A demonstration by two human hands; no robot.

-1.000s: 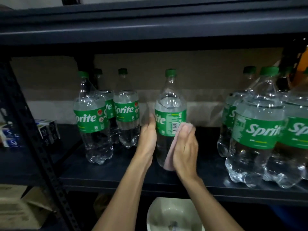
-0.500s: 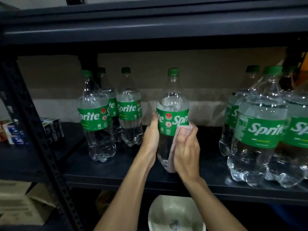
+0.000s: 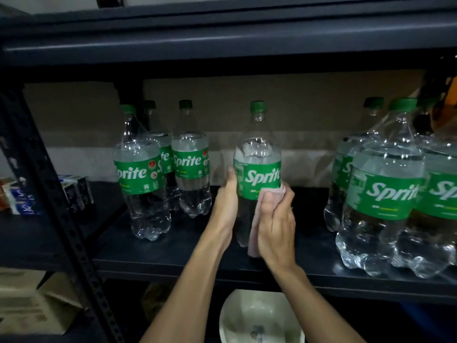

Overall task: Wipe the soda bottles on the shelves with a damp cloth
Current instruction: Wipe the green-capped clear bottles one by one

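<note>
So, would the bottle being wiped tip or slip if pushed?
Probably heavy: the middle bottle looks filled above its label. Tall and narrow, so likely tippy; the left hand steadies it. Smooth plastic may slip under the cloth.

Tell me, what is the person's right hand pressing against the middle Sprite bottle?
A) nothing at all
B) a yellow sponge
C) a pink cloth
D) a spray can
C: the right hand presses a pink cloth against the lower half of the middle bottle, while the left hand grips the bottle's other side.
</note>
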